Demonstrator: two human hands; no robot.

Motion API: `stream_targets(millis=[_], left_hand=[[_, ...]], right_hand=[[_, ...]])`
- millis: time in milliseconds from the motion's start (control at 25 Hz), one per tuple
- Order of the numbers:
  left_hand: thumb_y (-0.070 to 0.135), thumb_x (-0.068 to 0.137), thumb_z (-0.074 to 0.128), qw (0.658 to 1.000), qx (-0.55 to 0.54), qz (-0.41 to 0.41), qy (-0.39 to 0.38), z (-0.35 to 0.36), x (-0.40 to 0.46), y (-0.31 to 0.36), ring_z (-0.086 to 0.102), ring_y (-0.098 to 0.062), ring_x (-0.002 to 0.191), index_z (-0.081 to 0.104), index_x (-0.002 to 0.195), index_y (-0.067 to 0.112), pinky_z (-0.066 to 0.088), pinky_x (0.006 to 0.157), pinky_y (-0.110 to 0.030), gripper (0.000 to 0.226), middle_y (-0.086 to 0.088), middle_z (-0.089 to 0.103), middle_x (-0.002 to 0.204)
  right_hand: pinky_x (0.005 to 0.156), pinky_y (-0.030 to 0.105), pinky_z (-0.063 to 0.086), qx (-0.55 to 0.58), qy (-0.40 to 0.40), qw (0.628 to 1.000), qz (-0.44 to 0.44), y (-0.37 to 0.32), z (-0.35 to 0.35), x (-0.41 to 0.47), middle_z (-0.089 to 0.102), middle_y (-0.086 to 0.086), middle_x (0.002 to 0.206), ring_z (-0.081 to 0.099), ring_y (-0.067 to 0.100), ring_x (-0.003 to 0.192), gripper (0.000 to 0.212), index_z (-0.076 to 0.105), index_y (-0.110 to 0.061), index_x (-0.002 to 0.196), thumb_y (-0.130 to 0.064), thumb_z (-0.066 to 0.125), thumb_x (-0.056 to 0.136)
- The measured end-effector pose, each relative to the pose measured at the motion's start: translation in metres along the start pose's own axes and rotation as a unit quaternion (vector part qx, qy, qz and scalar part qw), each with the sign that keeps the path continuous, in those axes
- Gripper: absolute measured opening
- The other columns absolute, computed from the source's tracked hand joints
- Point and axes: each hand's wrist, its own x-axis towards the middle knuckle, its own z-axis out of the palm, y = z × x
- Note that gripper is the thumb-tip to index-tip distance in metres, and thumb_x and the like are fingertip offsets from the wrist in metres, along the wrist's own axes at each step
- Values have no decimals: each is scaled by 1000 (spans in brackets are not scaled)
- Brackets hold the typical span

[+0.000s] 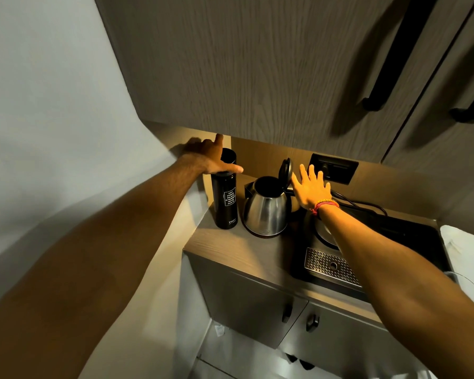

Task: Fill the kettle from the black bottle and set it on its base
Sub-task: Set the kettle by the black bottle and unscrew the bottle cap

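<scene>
On the counter, black bottle (225, 198) and open-lidded kettle (266, 207) stand side by side.
Left hand (207, 160) spreads open at the bottle's cap; right hand (311, 188) is open beside the lid (285, 170): grip the bottle's body firmly before lifting.

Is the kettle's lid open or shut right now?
Open: the kettle has its lid tipped upright at the back, leaving the dark mouth exposed.

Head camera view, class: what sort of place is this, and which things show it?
Probably a small tea and coffee nook, perhaps in a hotel room. A steel kettle with its lid up stands on a narrow counter, beside a black tray with a drip grate, under tall cupboards.
</scene>
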Motion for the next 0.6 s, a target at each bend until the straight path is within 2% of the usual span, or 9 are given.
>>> stream_targets(millis=[80,160,240,280,320,400,480,520,600], left_hand=[[65,71,76,998,-36,46,-33,-1,-2,-2,31,-43,143,9,156,25,32,111,-55,116,-17,26,160],[42,75,83,991,-89,84,-54,-1,-2,-2,35,-41,142,10,157,28,35,109,-55,111,-15,29,158],[61,79,72,997,-60,38,-13,-1,-1,3,41,-41,137,15,155,25,37,107,-55,102,-16,37,154],[70,78,65,999,-36,9,5,-1,-2,6,40,-42,138,14,154,23,36,107,-55,103,-17,35,155],[70,77,66,1000,-29,7,5,0,-1,8,37,-42,140,13,155,23,36,109,-56,105,-17,30,157],[45,77,80,996,-64,53,-40,-1,2,8,34,-41,141,12,157,28,38,110,-57,106,-16,26,157],[23,77,83,992,-86,75,-59,0,4,6,41,-39,136,22,155,30,43,106,-55,100,-14,34,151],[25,78,82,993,-82,75,-47,1,4,5,44,-38,132,29,152,30,46,103,-54,91,-13,38,147],[40,80,78,996,-74,58,-5,5,4,6,50,-37,126,38,144,27,50,97,-53,77,-13,42,143]], right_hand=[[118,61,6,-11,-5,1000,-1,0,1,-1,-5,10,164,-3,37,150,69,1,-25,154,-55,21,95],[118,61,7,-10,-10,1000,3,0,1,-1,-4,10,164,-2,37,150,69,1,-25,154,-55,21,95],[118,61,7,-15,-11,1000,3,0,0,-1,-4,11,164,-2,38,150,69,1,-25,154,-54,22,95],[118,61,8,-22,-12,1000,-1,0,1,-1,-4,12,163,-2,38,150,69,1,-24,154,-54,22,95],[118,62,8,-29,-12,1000,-4,0,1,-1,-4,12,163,-2,39,149,69,1,-24,154,-54,23,95],[118,62,8,-30,-10,1000,-3,1,0,-1,-4,12,163,-2,39,149,69,1,-24,154,-54,22,95],[118,62,9,-34,-10,999,-5,1,0,0,-4,13,163,-2,39,149,69,1,-24,154,-54,22,96],[118,62,9,-36,-9,999,-5,1,0,0,-4,13,163,-2,39,149,69,1,-24,154,-54,23,96],[118,61,8,-25,-1,1000,0,1,1,-1,-3,12,163,-1,38,150,69,2,-24,154,-55,21,95]])
